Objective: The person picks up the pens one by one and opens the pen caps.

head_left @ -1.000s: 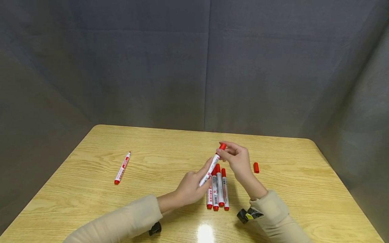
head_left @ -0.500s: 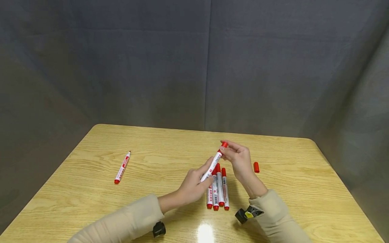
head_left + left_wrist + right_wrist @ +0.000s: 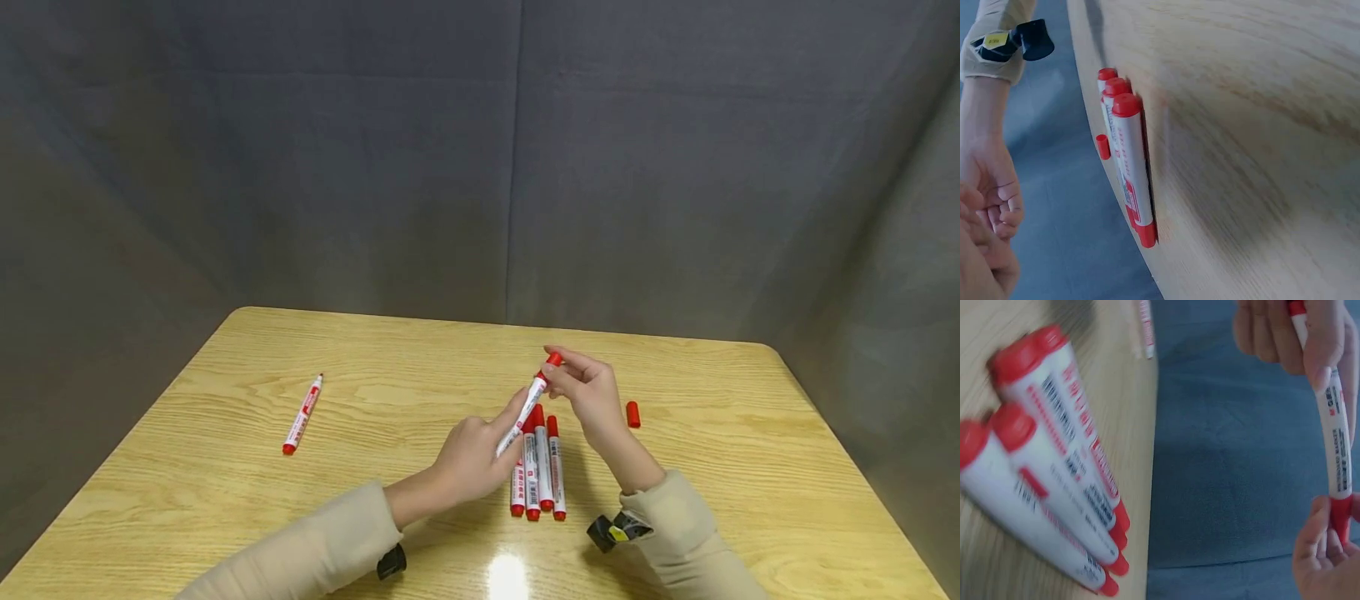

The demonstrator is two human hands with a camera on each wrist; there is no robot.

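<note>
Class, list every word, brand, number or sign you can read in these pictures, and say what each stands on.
"MARKER", faint, on the held marker; its other print is too small.
Four markers lying together: print too blurred.
Marker lying apart: print too small.
Yellow label by the right sleeve: too blurred.

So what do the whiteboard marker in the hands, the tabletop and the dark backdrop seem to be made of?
Whiteboard marker: probably smooth plastic, judging by its even white surface and printed text.
Tabletop: wood or wood-look laminate, as grain shows; its bright glare suggests gloss.
Backdrop: likely matte fabric, given its soft folds and crease lines.
</note>
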